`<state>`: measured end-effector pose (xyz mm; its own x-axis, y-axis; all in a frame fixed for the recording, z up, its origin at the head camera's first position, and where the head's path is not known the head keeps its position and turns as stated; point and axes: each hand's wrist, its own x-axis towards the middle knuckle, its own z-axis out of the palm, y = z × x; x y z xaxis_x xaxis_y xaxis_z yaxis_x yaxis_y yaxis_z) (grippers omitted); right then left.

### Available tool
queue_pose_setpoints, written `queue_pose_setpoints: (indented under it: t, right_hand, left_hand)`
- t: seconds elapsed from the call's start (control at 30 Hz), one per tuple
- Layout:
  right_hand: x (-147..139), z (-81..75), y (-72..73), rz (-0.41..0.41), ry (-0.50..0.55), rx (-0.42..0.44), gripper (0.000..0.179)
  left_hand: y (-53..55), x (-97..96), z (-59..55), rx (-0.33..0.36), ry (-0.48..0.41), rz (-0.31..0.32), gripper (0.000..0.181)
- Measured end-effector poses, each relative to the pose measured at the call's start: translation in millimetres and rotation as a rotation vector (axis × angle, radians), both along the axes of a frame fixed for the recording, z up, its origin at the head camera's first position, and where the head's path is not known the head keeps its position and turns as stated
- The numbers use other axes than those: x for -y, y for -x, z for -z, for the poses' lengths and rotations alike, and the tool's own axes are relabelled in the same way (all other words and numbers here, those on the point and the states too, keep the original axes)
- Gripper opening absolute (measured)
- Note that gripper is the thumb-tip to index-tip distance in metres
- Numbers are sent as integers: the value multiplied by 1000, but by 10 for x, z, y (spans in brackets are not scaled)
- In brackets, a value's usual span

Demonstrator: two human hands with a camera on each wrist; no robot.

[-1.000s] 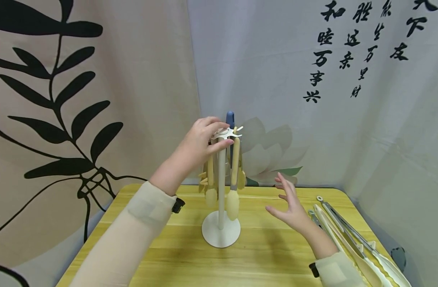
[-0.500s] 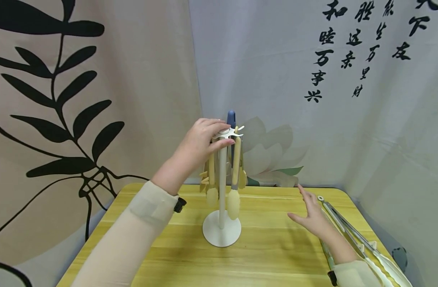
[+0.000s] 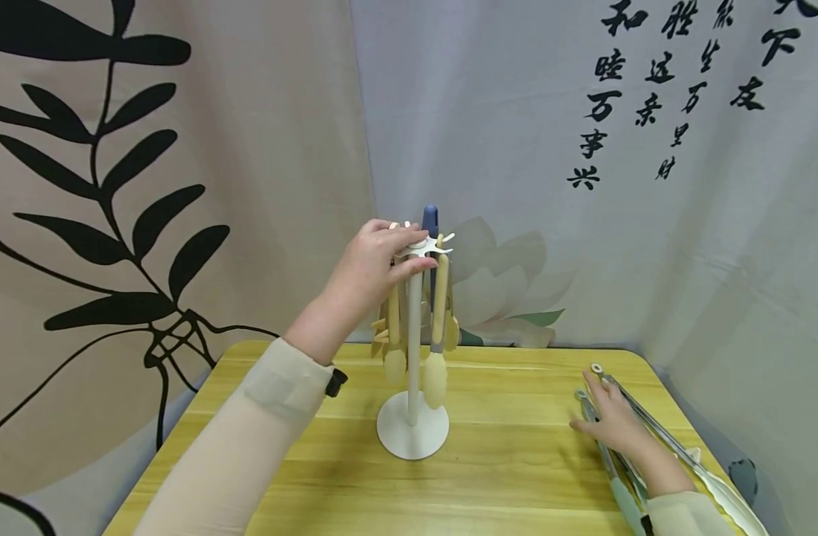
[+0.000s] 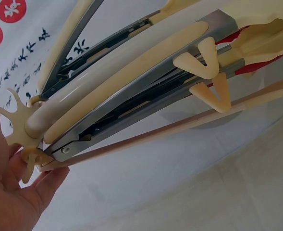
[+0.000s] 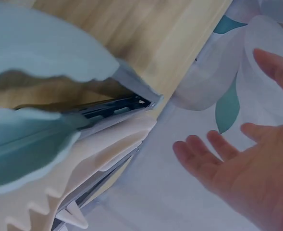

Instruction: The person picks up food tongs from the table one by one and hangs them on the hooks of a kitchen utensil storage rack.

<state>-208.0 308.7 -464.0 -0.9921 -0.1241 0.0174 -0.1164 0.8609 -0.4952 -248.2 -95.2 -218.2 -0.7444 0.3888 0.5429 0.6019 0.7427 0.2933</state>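
Observation:
A white utensil rack (image 3: 412, 439) with a round base stands on the table. My left hand (image 3: 371, 260) holds its top, with thumb and fingers spread around the hooked crown (image 4: 21, 118). Yellow-handled tongs (image 4: 127, 91) hang there, along with several yellow utensils and one with a blue handle (image 3: 431, 222). At the right side of the table my right hand (image 3: 616, 424) hovers over a row of tongs, fingers extended and holding nothing. Nearest to it lie green-tipped tongs (image 5: 45, 48). Beside them are cream tongs (image 5: 83, 168) and white-tipped tongs (image 3: 726, 497). The hand and sleeve partly hide the row.
The wooden table (image 3: 342, 476) ends at a back edge close behind the rack. Behind it hangs a cloth backdrop (image 3: 281, 149) with printed leaves and characters. A grey round thing (image 3: 743, 480) shows beyond the right edge.
My right hand has moved right and down, from beside the rack to over the tongs, with its fingers still spread. The left hand has stayed on the rack's top.

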Motion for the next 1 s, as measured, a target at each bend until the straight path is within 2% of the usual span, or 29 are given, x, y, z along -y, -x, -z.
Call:
queue_pose_setpoints:
  t: [0.27, 0.63, 1.0]
  right_hand:
    - [-83, 72, 23, 53, -69, 126, 106]
    - [-91, 73, 33, 101, -89, 229, 104]
    - [-79, 195, 48, 136, -128, 298, 104]
  left_hand:
    - [25, -11, 14, -27, 5, -4, 54]
    - [29, -3, 33, -60, -11, 20, 53]
    - [19, -21, 33, -60, -8, 13, 53]
